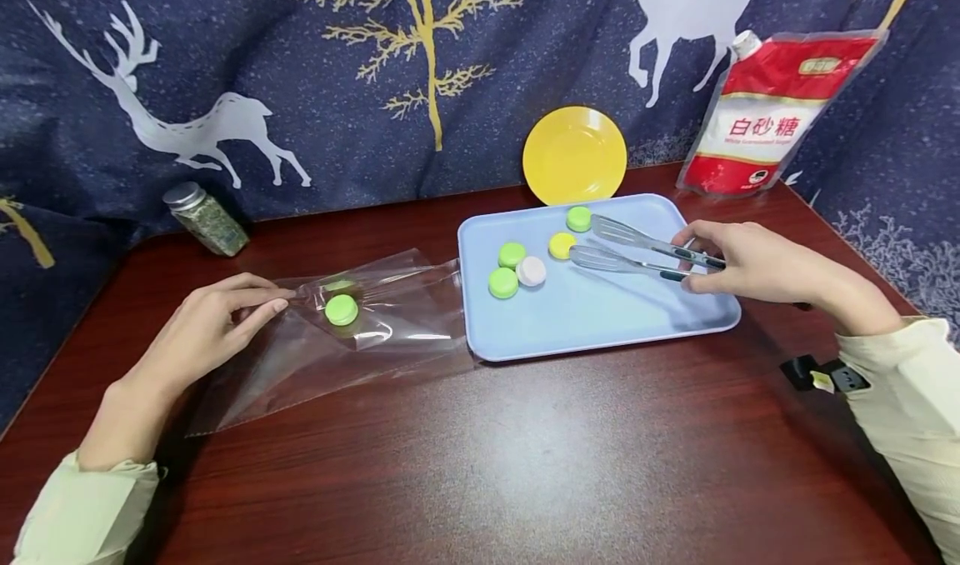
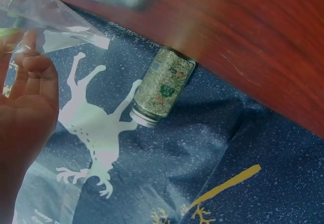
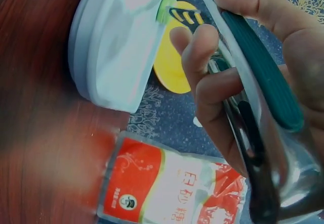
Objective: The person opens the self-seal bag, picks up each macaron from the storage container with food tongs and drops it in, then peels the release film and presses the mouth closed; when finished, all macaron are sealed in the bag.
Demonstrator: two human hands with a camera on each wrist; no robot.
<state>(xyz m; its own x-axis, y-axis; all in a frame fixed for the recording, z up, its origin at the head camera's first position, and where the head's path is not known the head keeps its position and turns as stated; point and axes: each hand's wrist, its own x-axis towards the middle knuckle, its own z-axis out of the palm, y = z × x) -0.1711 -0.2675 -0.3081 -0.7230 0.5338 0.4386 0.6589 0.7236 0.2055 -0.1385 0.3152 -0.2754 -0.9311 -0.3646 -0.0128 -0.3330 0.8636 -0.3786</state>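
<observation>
My left hand pinches the edge of a clear plastic bag between thumb and fingers. A green macaron shows inside that bag, with a second green shape just behind it. My right hand grips metal tongs by their dark green handles. The tongs' slotted ends are spread over the light blue tray, one tip at a yellow macaron, the other beside a green macaron. Two more green macarons and a pale pink one sit grouped on the tray's left.
A yellow plate leans against the patterned blue cloth behind the tray. At the back right stands a red and white sugar pouch. A glass jar of dried herbs stands at the back left of the dark wooden table.
</observation>
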